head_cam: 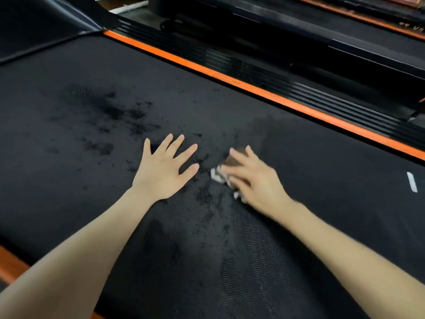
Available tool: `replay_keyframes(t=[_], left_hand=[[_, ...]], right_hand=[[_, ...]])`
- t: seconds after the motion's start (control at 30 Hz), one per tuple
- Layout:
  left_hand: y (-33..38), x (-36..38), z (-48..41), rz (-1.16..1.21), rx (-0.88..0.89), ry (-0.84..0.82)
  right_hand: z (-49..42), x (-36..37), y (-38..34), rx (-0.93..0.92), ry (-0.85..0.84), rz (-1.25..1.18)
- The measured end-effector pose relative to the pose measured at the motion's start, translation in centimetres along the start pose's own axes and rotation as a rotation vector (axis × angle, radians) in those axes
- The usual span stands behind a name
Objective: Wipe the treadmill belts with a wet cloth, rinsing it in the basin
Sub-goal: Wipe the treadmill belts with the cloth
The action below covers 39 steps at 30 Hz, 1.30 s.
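A wide black treadmill belt fills the view, marked with dark wet blotches. My left hand lies flat on the belt with its fingers spread and straight. Just to its right, my right hand presses a small cloth down on the belt; the hand is motion-blurred. The cloth shows white at its left edge and brown under the fingertips, and the hand covers most of it. The basin is out of view.
An orange strip and a black ribbed side rail run along the belt's far edge. A second treadmill with orange trim stands behind. A white mark sits on the belt at right. Another orange edge shows at bottom left.
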<state>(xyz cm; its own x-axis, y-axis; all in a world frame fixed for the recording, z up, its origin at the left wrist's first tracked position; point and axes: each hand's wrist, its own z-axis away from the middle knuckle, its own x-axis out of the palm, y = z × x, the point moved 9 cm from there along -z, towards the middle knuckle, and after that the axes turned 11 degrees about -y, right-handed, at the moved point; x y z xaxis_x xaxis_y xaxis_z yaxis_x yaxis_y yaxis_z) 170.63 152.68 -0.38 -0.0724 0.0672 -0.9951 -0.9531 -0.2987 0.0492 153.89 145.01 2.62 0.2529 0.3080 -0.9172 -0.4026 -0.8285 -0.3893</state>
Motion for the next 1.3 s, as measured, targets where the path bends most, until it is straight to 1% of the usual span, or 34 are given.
replay_keyframes(t=[0.07,0.13,0.2,0.23,0.27,0.37,0.4,0.43,0.47,0.53,0.6,0.67,0.77,0.83,0.9,0.93,0.97,1.0,1.07,1.13,1.17,1.2,1.27,1.3], left_hand=[[-0.2,0.3,-0.1,0.002,-0.013,-0.023],[-0.2,0.3,-0.1,0.002,-0.012,-0.025],[-0.1,0.3,-0.1,-0.006,-0.008,-0.023],[-0.1,0.3,0.0,-0.009,-0.004,-0.02],[-0.2,0.2,0.0,-0.008,-0.001,-0.021],[-0.4,0.2,0.0,0.021,-0.004,-0.04],[-0.4,0.1,-0.1,0.038,-0.007,-0.039],[-0.4,-0.2,0.0,0.054,-0.006,-0.033],[-0.4,-0.4,0.1,0.074,-0.004,-0.023],[-0.4,-1.0,0.3,0.134,0.005,0.001],[-0.5,-1.6,0.9,0.2,-0.01,0.032],[-0.7,-2.0,2.2,0.2,-0.038,0.044],[-1.1,-1.3,5.4,0.108,-0.051,-0.061],[-1.9,-0.7,7.8,0.046,-0.029,-0.123],[-2.8,-0.5,9.5,0.005,-0.024,-0.172],[-3.1,-0.3,9.9,0.003,-0.022,-0.201],[-3.3,-0.1,10.1,0.005,-0.021,-0.223],[-3.4,0.0,10.3,0.004,-0.024,-0.232],[-3.5,0.1,10.6,0.0,-0.034,-0.232],[-3.4,0.1,10.9,0.002,-0.035,-0.231],[-3.4,0.0,11.0,0.001,-0.033,-0.233],[-3.4,-0.1,11.0,0.002,-0.032,-0.243],[-3.5,-0.4,10.9,0.011,-0.031,-0.276],[-3.6,-0.5,10.8,0.018,-0.031,-0.294]], right_hand=[[5.0,1.1,-3.1,-0.155,-0.074,-0.002],[8.1,1.8,-4.6,-0.269,-0.156,-0.029],[7.2,1.3,-4.2,-0.335,-0.197,-0.004],[5.1,1.0,-3.2,-0.316,-0.175,0.045],[2.3,0.7,-1.6,-0.229,-0.135,0.081],[-5.4,-1.3,4.3,0.199,0.006,0.007],[-6.3,-1.6,5.3,0.285,0.038,-0.029],[-6.4,-1.5,5.3,0.326,0.05,-0.03],[-5.7,-1.2,4.6,0.328,0.039,-0.03],[-2.5,-0.2,1.0,0.23,-0.003,-0.032],[2.6,1.1,-4.3,0.024,-0.051,0.001],[8.0,2.0,-8.2,-0.129,-0.12,0.061],[16.4,1.8,-10.4,-0.263,-0.241,0.109],[21.0,1.0,-11.1,-0.339,-0.282,0.091],[22.2,0.8,-11.5,-0.388,-0.294,0.108],[21.5,0.6,-11.4,-0.383,-0.276,0.12],[20.1,0.3,-11.3,-0.348,-0.245,0.1],[18.4,-0.6,-11.4,-0.285,-0.201,0.028],[15.2,-3.2,-11.8,-0.118,-0.084,-0.22],[13.5,-5.5,-12.9,-0.008,0.014,-0.454],[13.0,-6.4,-13.4,0.024,0.044,-0.537],[12.5,-7.4,-14.1,0.046,0.059,-0.568],[11.4,-9.8,-15.7,0.035,0.076,-0.562],[10.8,-10.7,-16.3,0.025,0.064,-0.608]])
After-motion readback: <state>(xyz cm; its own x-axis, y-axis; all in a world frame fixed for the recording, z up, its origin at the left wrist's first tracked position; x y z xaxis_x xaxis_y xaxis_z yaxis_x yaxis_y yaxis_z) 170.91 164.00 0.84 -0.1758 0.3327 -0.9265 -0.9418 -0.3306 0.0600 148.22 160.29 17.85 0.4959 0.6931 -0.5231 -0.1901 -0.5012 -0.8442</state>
